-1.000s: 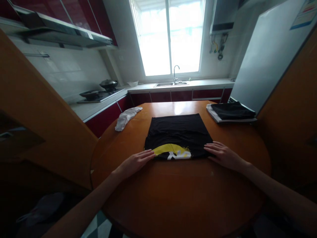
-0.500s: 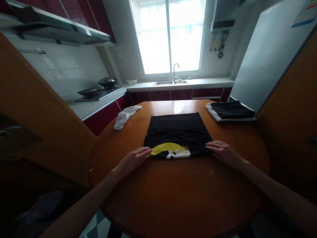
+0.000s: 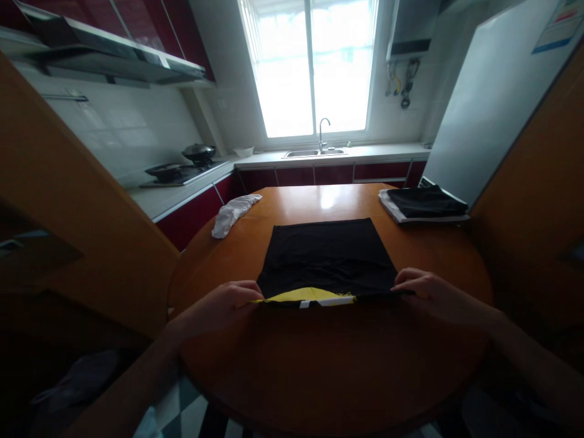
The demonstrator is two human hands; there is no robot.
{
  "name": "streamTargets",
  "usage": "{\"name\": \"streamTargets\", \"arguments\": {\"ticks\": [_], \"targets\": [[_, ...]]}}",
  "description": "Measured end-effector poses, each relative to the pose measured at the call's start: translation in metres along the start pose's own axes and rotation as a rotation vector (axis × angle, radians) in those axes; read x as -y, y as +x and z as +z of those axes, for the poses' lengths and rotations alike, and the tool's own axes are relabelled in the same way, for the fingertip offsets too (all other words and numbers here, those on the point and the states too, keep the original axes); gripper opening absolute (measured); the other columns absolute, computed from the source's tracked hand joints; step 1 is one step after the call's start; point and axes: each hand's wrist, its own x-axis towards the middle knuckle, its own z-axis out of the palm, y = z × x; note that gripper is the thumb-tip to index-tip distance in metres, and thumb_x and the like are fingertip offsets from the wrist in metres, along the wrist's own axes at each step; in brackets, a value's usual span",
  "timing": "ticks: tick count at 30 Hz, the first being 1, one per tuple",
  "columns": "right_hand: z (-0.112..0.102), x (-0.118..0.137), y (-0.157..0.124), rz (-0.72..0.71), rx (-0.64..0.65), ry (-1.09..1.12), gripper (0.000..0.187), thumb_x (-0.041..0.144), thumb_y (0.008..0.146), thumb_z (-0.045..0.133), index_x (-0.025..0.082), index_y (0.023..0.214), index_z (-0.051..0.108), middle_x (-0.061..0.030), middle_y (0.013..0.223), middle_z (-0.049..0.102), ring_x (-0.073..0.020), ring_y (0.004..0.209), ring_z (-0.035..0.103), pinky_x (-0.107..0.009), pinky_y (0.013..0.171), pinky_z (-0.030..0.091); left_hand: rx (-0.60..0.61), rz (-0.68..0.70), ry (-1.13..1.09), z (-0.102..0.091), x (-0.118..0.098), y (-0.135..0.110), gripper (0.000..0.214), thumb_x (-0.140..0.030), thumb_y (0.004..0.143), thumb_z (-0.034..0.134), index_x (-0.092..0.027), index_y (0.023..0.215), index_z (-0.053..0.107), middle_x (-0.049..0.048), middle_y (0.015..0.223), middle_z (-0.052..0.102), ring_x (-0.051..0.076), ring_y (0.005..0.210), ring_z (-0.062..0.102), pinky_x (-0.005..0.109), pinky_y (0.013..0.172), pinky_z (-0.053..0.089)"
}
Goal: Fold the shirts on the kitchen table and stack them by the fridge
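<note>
A black T-shirt (image 3: 328, 255) with a yellow and white print lies folded on the round wooden table (image 3: 333, 365). My left hand (image 3: 219, 305) is closed on its near left corner. My right hand (image 3: 429, 293) is closed on its near right corner. The near edge is lifted off the table between both hands, so only a thin yellow strip of the print shows. The far part of the shirt still rests flat on the table.
A crumpled white cloth (image 3: 232, 213) lies at the table's far left. A stack of folded dark and light clothes (image 3: 424, 205) sits at the far right, beside a white fridge (image 3: 493, 103). Behind are a counter with a sink (image 3: 314, 153) and a stove (image 3: 182, 170).
Both hands went from lying flat beside the shirt to gripping its near corners. The near edge has risen and come toward me, hiding most of the yellow print.
</note>
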Motion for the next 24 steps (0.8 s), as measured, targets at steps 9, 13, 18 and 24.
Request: {"name": "streamTargets", "arguments": {"ticks": [9, 13, 18, 24], "targets": [[-0.034, 0.014, 0.009, 0.044, 0.142, 0.349, 0.037, 0.051, 0.091, 0.064, 0.017, 0.084, 0.074, -0.0057, 0.084, 0.067, -0.0176, 0.073, 0.060, -0.028, 0.066, 0.048, 0.045, -0.046, -0.208, -0.046, -0.012, -0.013, 0.035, -0.047, 0.094, 0.058, -0.017, 0.095, 0.076, 0.0052, 0.085, 0.072, 0.018, 0.075, 0.063, 0.023, 0.069, 0.050], [-0.039, -0.004, 0.047, 0.133, -0.091, 0.420, 0.041, 0.055, 0.082, 0.069, 0.015, 0.088, 0.076, -0.0050, 0.083, 0.070, -0.0204, 0.076, 0.062, -0.029, 0.068, 0.049, -0.160, -0.116, -0.248, -0.059, 0.019, 0.012, 0.044, -0.054, 0.088, 0.062, -0.014, 0.100, 0.075, 0.0067, 0.093, 0.075, 0.021, 0.083, 0.066, 0.026, 0.073, 0.053], [-0.020, -0.042, 0.114, 0.275, -0.273, 0.420, 0.042, 0.053, 0.069, 0.076, 0.014, 0.082, 0.075, -0.0049, 0.078, 0.072, -0.0191, 0.072, 0.063, -0.029, 0.066, 0.049, -0.284, -0.191, -0.247, -0.054, 0.066, 0.068, 0.048, -0.056, 0.082, 0.064, -0.014, 0.103, 0.076, 0.0073, 0.100, 0.076, 0.024, 0.091, 0.067, 0.030, 0.082, 0.053], [0.024, -0.084, 0.158, 0.599, -0.347, 0.341, 0.021, 0.032, 0.061, 0.079, 0.013, 0.065, 0.071, -0.0029, 0.060, 0.066, -0.0152, 0.058, 0.058, -0.025, 0.054, 0.043, -0.348, -0.335, -0.167, -0.012, 0.112, 0.111, 0.044, -0.056, 0.067, 0.069, -0.014, 0.077, 0.074, 0.0054, 0.072, 0.071, 0.020, 0.068, 0.063, 0.029, 0.065, 0.050]]}}
